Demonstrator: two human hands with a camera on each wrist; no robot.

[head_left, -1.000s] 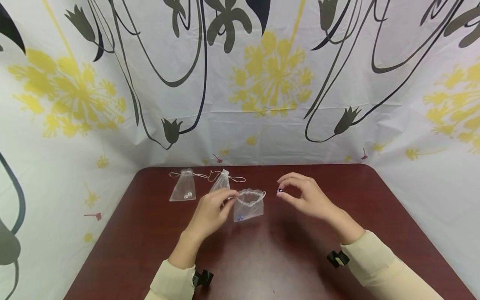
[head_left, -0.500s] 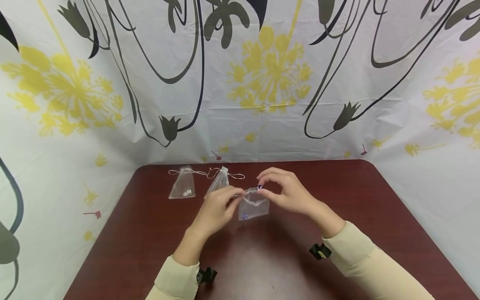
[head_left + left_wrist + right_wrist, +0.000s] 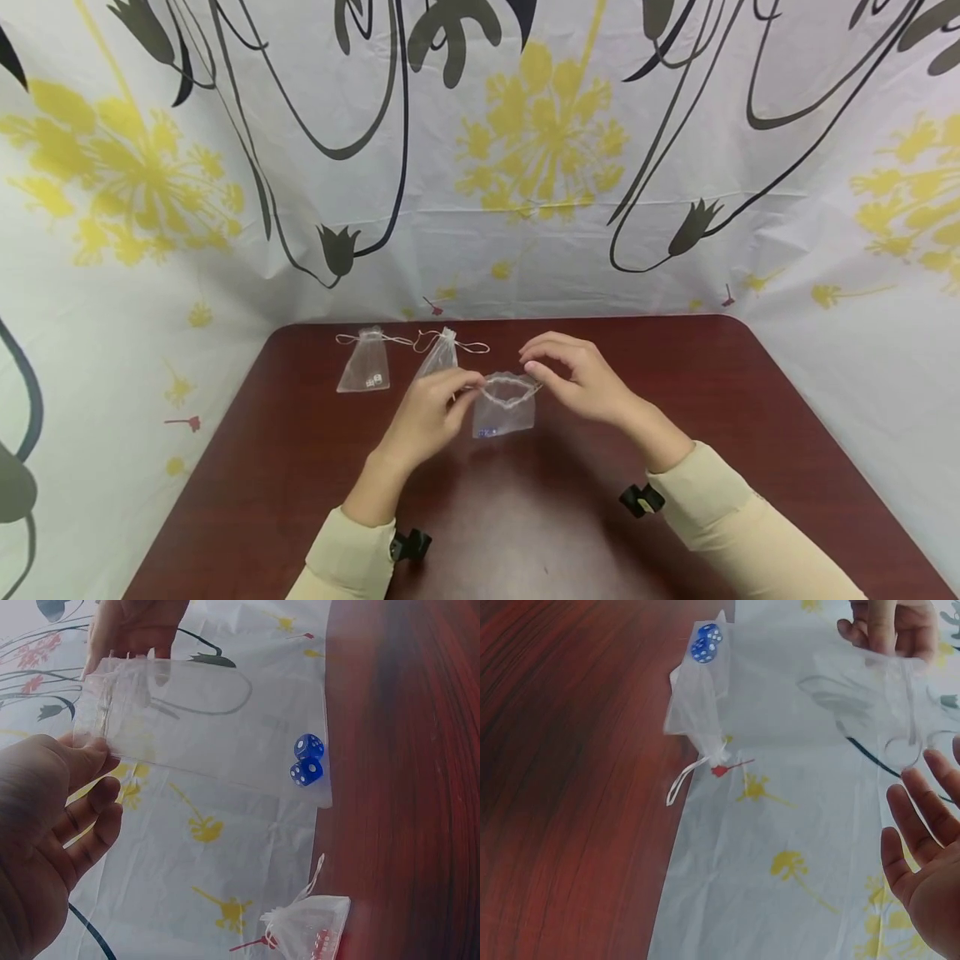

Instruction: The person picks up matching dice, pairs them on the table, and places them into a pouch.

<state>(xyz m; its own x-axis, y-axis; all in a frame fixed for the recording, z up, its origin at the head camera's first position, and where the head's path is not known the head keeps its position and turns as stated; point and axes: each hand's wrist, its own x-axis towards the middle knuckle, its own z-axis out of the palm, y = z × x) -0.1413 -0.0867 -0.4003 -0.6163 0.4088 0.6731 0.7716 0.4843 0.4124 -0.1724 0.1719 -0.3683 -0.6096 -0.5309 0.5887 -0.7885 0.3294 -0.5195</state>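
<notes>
My left hand pinches the rim of a sheer white drawstring pouch between thumb and fingers. The pouch hangs with its mouth spread at the top. In the left wrist view two blue dice with white pips lie at the bottom of the pouch. At the right side of the mouth is my right hand, its fingers apart and loosely bent. The right wrist view shows that hand's fingers spread near the drawstring loop, with nothing between them.
Two tied sheer pouches lie at the back of the dark red table: the left pouch holds white dice, the other pouch is partly behind my left hand. Red dice show in a tied pouch. A patterned cloth hangs behind.
My right hand came left to the pouch's mouth with a blue die and let it go. The die now lies at the bottom beside the other. My left hand keeps holding the rim.
</notes>
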